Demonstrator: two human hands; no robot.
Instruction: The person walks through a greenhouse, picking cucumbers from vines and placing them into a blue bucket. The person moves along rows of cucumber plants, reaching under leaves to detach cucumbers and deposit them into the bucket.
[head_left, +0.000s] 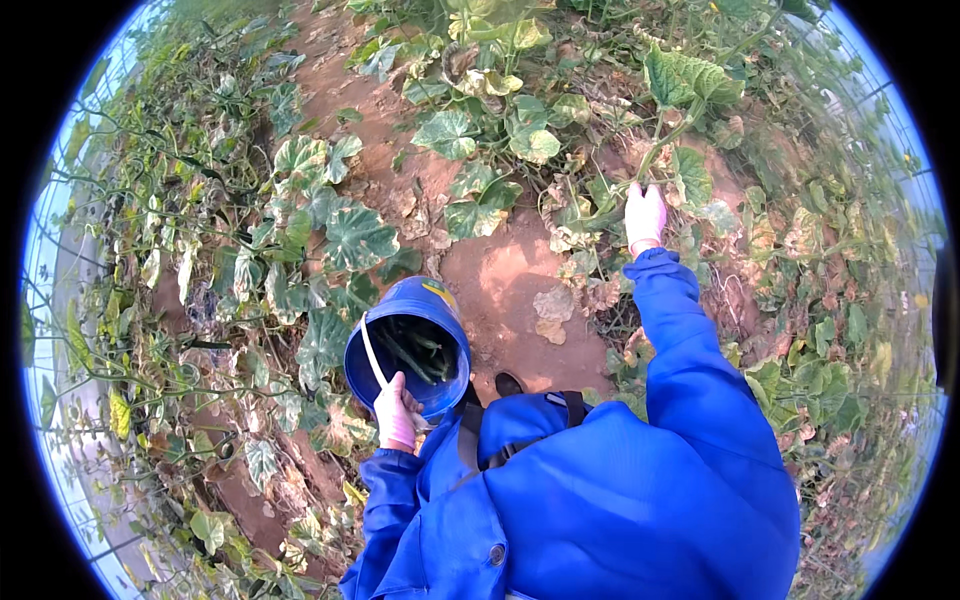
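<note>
My left hand (396, 411), in what looks like a thin pale glove, grips the white handle (370, 349) of a blue bucket (406, 298). The bucket tilts so that its mouth faces me, and several dark green cucumbers (412, 349) lie inside. Out to the right, my right hand (646, 214), also pale-gloved, has its fingers closed at a thick green vine stem (651, 159). Just left of these fingers, a green elongated shape, perhaps a cucumber, is partly hidden among leaves. Large green leaves (686, 79) stand farther up this vine.
A bare soil path (517, 277) runs between rows of cucumber plants, with dry leaves (553, 304) on it. Dense, partly withered foliage (360, 236) crowds the left side and touches the bucket's surroundings. More vines (817, 382) stand at right. A dark shoe (508, 384) shows below me.
</note>
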